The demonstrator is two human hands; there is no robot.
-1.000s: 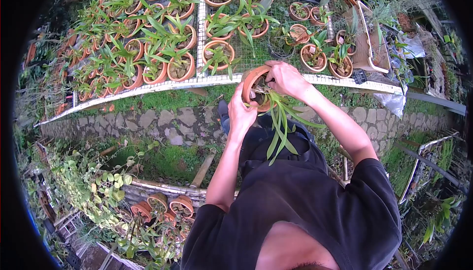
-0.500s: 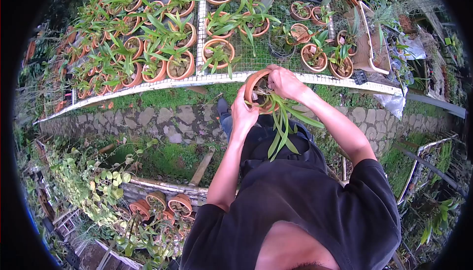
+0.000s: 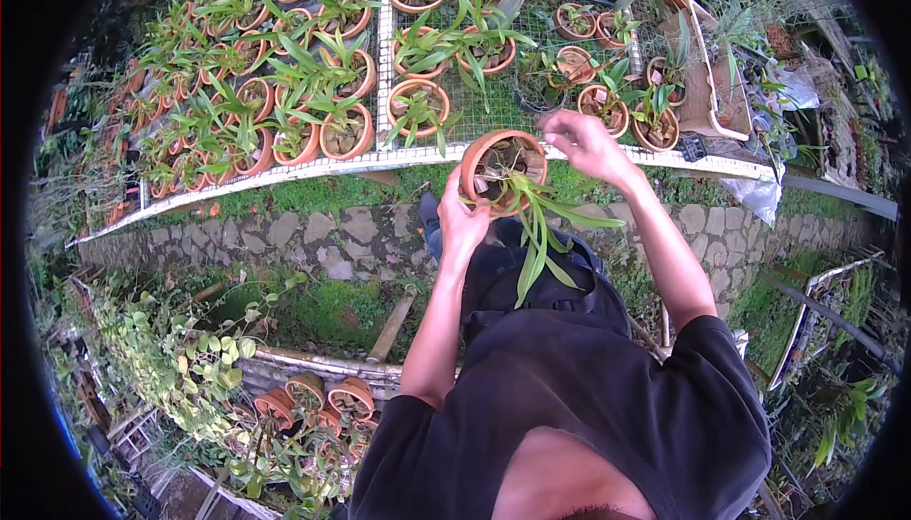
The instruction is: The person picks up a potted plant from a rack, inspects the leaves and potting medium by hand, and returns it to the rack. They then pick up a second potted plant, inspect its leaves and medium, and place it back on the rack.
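Observation:
My left hand (image 3: 462, 220) grips the lower left rim of a terracotta pot (image 3: 472, 158), held tilted toward me in front of the bench edge. Roots and brown chunky potting pieces show inside the pot. From its lower side an orchid-like plant (image 3: 538, 250) hangs its long green leaves down over my lap. My right hand (image 3: 585, 143) is off the pot, just right of its rim, with fingers bent and partly spread. Whether anything small sits between those fingertips I cannot make out, but no object shows.
A wire-mesh bench with a white edge (image 3: 313, 175) carries many potted plants (image 3: 347, 131). On its right lie a cardboard box (image 3: 699, 74) and a plastic bag (image 3: 756, 199). Below runs a stone path (image 3: 285, 228); more terracotta pots (image 3: 352, 397) stand at lower left.
My right hand has left the inside of the pot and moved right, its fingers loosening. The pot has turned so more of its opening faces me; my left hand still holds it.

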